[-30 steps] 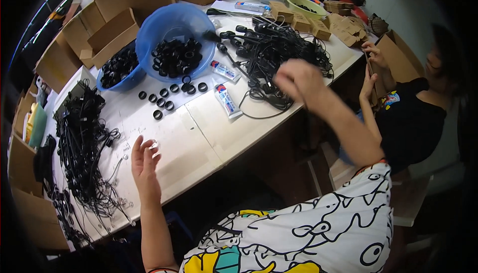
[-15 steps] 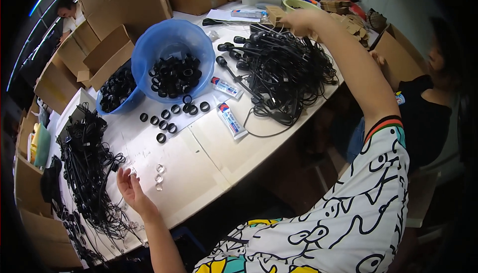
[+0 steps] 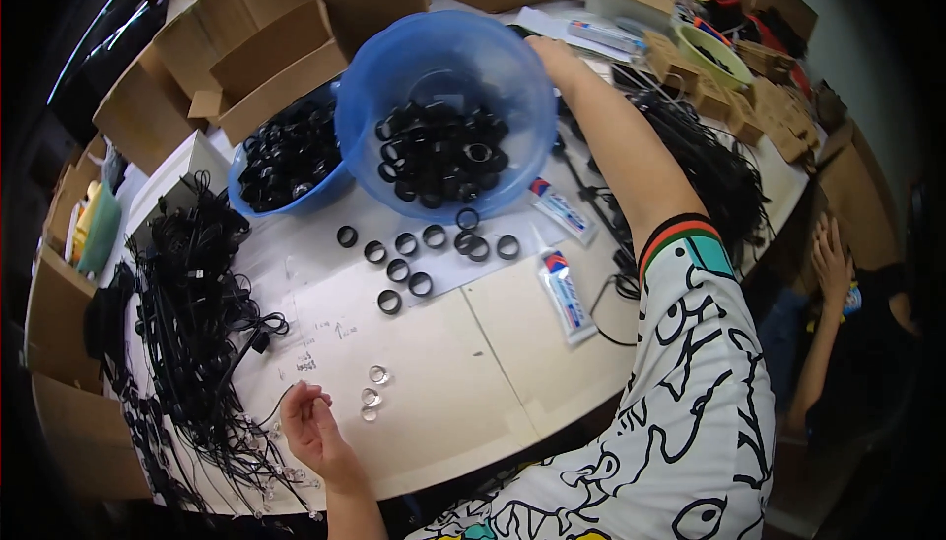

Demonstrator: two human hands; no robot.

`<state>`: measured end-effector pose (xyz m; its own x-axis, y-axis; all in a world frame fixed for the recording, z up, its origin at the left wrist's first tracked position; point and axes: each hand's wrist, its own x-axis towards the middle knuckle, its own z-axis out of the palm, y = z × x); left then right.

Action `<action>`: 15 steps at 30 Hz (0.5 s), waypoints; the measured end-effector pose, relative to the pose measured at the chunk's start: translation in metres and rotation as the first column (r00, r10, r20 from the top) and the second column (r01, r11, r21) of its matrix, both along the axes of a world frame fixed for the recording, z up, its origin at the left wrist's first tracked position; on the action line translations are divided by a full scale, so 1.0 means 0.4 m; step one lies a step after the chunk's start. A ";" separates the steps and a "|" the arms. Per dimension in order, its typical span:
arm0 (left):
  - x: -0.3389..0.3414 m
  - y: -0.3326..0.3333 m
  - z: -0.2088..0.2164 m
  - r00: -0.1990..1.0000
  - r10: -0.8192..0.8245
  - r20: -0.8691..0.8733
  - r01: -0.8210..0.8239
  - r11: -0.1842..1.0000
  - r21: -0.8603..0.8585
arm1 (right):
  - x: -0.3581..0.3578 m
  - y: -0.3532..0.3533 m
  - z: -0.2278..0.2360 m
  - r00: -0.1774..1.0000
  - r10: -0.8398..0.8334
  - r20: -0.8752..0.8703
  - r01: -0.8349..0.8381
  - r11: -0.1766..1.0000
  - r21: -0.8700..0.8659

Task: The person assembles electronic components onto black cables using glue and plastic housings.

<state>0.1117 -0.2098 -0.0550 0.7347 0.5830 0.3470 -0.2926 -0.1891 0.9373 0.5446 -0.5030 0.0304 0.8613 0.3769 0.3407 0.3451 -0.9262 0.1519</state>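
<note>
My left hand (image 3: 317, 434) is near the front of the white table, fingers curled toward the thumb. Anything at its fingertips is too small to make out. Beside it lie several clear lens-like pieces (image 3: 370, 397) and a heap of black cables (image 3: 192, 313). My right arm stretches far across the table. My right hand (image 3: 554, 62) is at the right rim of a blue basin (image 3: 355, 136), its fingers mostly hidden. Inside the basin are many black rings (image 3: 443, 156). More black rings (image 3: 398, 270) lie loose on the paper in front.
A second blue basin (image 3: 286, 207) holds black parts. Two tubes (image 3: 565, 296) lie right of the rings. Black corded parts (image 3: 705, 161) are piled beyond my right arm. Cardboard boxes (image 3: 276, 57) line the back. One person sits at right, another is at far left.
My right hand has moved left from above the cable pile to the basin's rim. My left hand's fingers are more curled. The whole view has shifted, with the table appearing farther right.
</note>
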 end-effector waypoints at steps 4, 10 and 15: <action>-0.004 0.000 -0.001 0.999 0.014 -0.029 -0.014 1.000 0.004 | 0.030 -0.018 -0.024 0.998 -0.031 0.055 0.028 0.998 0.061; 0.011 0.000 -0.003 0.996 -0.003 -0.084 0.005 1.000 0.027 | 0.130 -0.081 -0.072 0.979 -0.177 0.098 0.160 0.974 0.158; 0.025 0.007 -0.006 1.000 -0.016 0.015 0.016 0.999 0.042 | 0.035 -0.235 0.087 0.894 0.447 0.031 -0.278 0.499 0.821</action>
